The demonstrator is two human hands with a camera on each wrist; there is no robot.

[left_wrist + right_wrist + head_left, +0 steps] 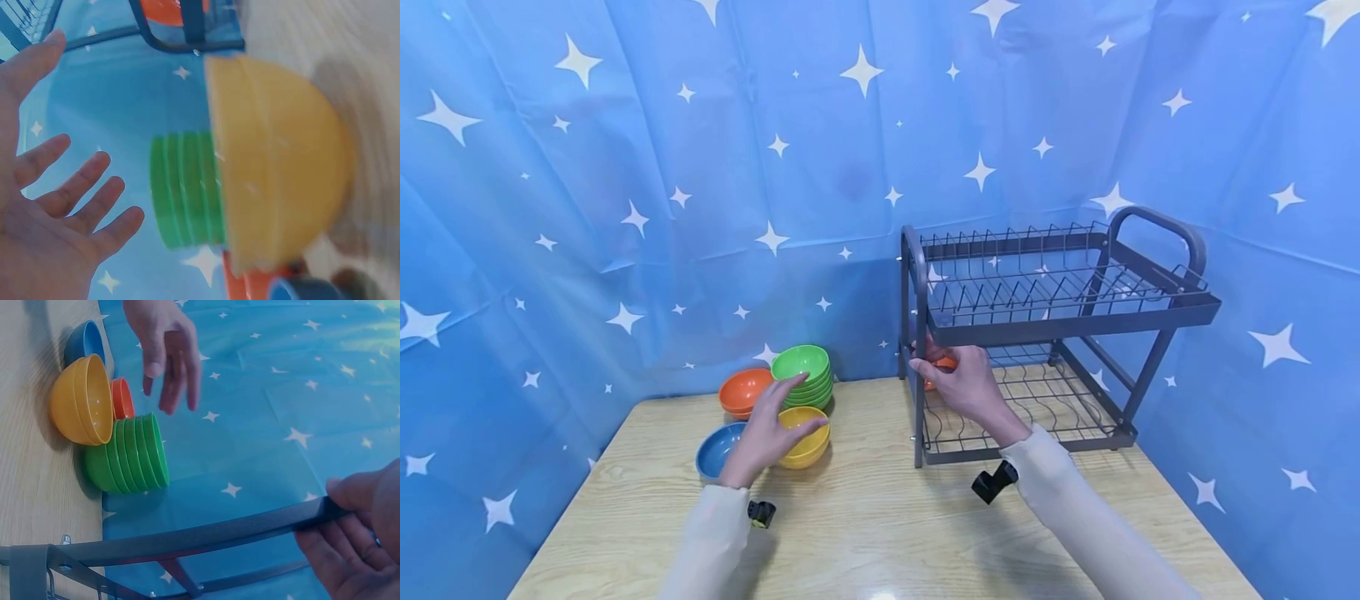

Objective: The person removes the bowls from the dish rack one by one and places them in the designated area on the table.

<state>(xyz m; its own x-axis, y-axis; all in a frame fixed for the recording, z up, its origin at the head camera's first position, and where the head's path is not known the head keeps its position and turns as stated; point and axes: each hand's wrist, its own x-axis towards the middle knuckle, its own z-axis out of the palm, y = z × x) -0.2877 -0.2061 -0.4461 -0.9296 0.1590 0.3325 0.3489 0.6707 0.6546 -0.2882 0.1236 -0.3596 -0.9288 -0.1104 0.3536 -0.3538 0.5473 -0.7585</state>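
My left hand [767,433] hovers over the yellow bowls [808,454], its fingers spread and holding nothing. Behind it stands a tall stack of green bowls [816,392]. Orange bowls [745,392] sit at the back left, and a blue bowl [715,454] is partly hidden by my left wrist. On the right, my right hand [962,379] reaches the left side of a dark two-tier dish rack [1075,321]. Its thumb and fingers close round the rack's upright bar [237,531]. An orange bowl [172,9] shows within the lower tier, mostly covered by my right hand in the head view.
The wooden table [865,517] backs onto a blue curtain [820,150] with white stars. The rack's upper tier has rows of thin wire slots [1000,287], and its lower tier [1052,400] is a wavy wire grid close over the tabletop.
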